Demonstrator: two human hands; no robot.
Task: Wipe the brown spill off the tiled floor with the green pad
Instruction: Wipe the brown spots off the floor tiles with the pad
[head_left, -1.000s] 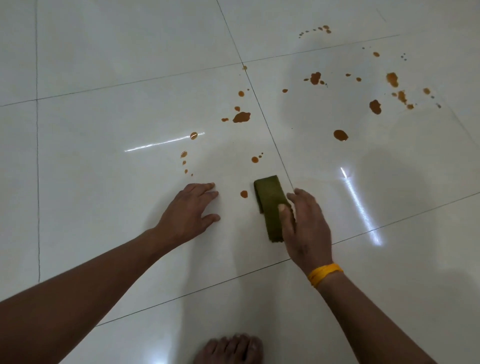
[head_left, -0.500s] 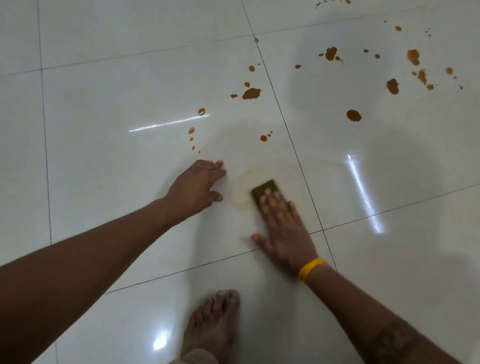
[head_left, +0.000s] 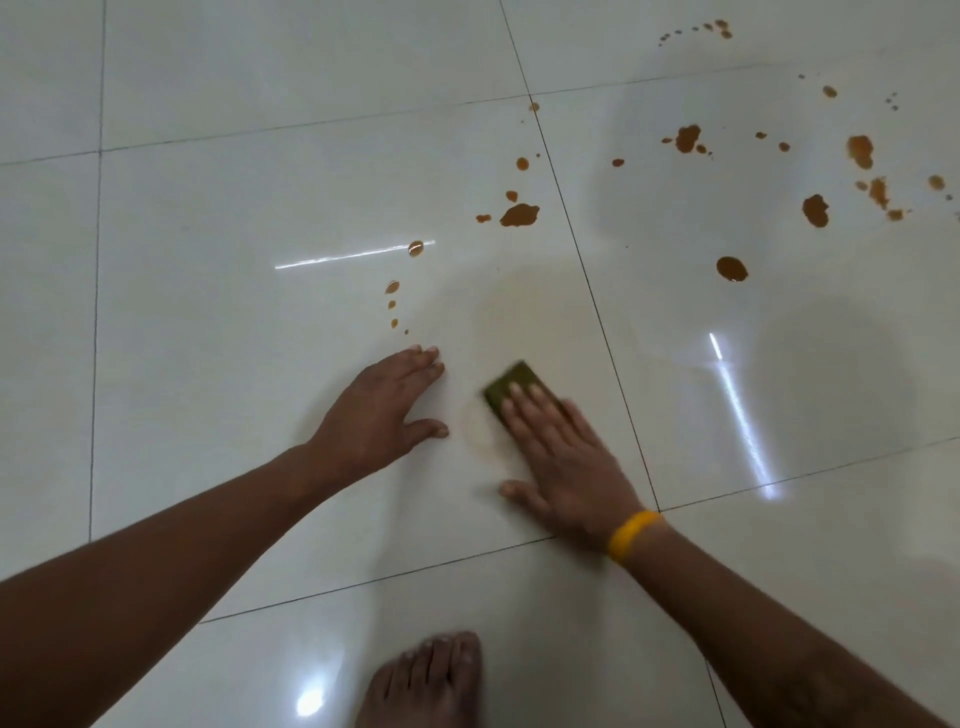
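My right hand (head_left: 563, 460), with a yellow band at the wrist, lies flat on the green pad (head_left: 506, 383) and presses it to the white tiled floor (head_left: 218, 332); only the pad's far end shows past my fingertips. A pale yellowish smear (head_left: 535, 317) spreads on the tile just beyond the pad. My left hand (head_left: 382, 410) rests flat on the floor to the pad's left, fingers together, holding nothing. Brown spill drops lie ahead: a larger blot (head_left: 519, 214), small drops (head_left: 393, 287) near my left fingertips, and several blots (head_left: 814, 210) on the far right tile.
A bare foot (head_left: 423, 680) stands on the tile at the bottom, between my arms. Dark grout lines cross the floor. Bright light reflections streak the glossy tiles at the left centre and right.
My right hand went from gripping the pad's edge to lying flat on it and rubbing. The drops near the pad are gone, replaced by a pale smear. The foot came into view.
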